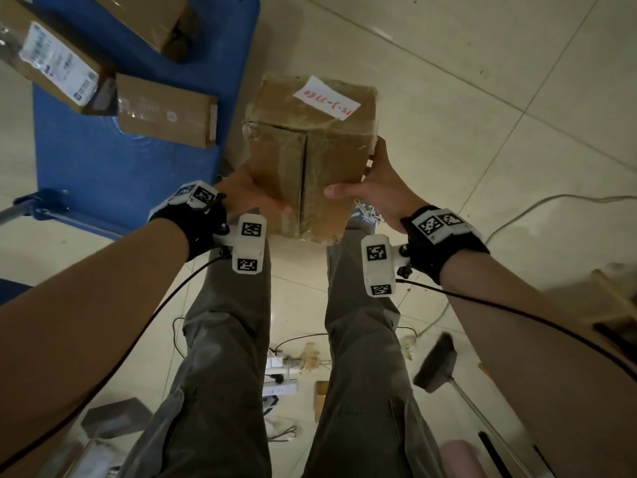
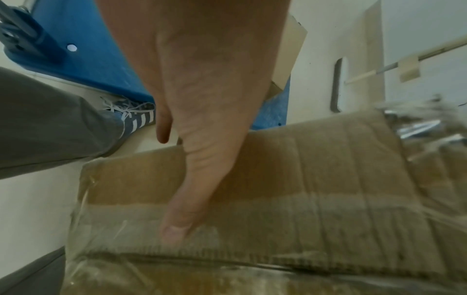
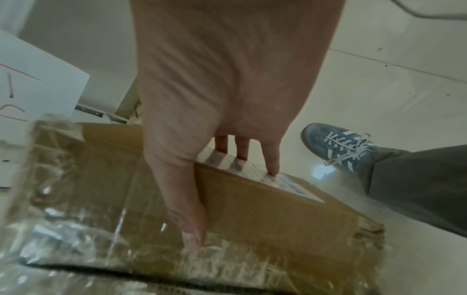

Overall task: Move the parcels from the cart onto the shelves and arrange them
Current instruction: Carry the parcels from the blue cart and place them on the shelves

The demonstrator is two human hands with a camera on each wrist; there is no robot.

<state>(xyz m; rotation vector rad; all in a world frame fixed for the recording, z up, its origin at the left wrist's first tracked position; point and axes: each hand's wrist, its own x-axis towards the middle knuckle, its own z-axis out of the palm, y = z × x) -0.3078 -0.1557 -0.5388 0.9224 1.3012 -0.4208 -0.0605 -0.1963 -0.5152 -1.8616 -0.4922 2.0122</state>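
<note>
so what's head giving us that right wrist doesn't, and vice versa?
Head only: the blue cart with three parcels still on it, the left hand, and the held box's white label with red writing in full. Right wrist only: the right hand's fingers on the box's far side, pressing on a printed label. Both: the right hand holding the taped box, thumb on the near face.

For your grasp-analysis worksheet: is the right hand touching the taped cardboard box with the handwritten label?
Touching. The right wrist view shows the right hand with its thumb pressed flat on the taped cardboard box and fingertips on its far edge.
</note>
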